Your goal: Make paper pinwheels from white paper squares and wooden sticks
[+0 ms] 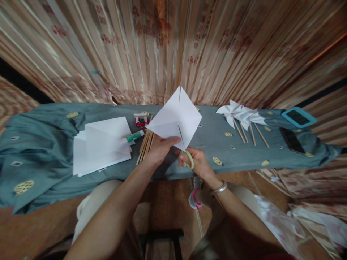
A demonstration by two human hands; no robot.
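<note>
A white paper square [187, 112] is held up point-down over the cloth, with one slit at its top corner and another near the bottom corner. Its lower left edge is pinched by my left hand [162, 146], thumb on top. My right hand [196, 160] grips scissors with light green handles [191, 161] just under the bottom corner. Most of the blades is hidden by the paper, at the lower slit. Close to my left wrist lie several thin wooden sticks [144, 146].
On the left, a stack of white paper [105, 144] bears a green glue stick [135, 136]. Behind the sticks sits a small red box [141, 120]. Paper pinwheels on sticks [240, 115], a black phone [292, 140] and a blue-framed device [299, 117] lie on the right.
</note>
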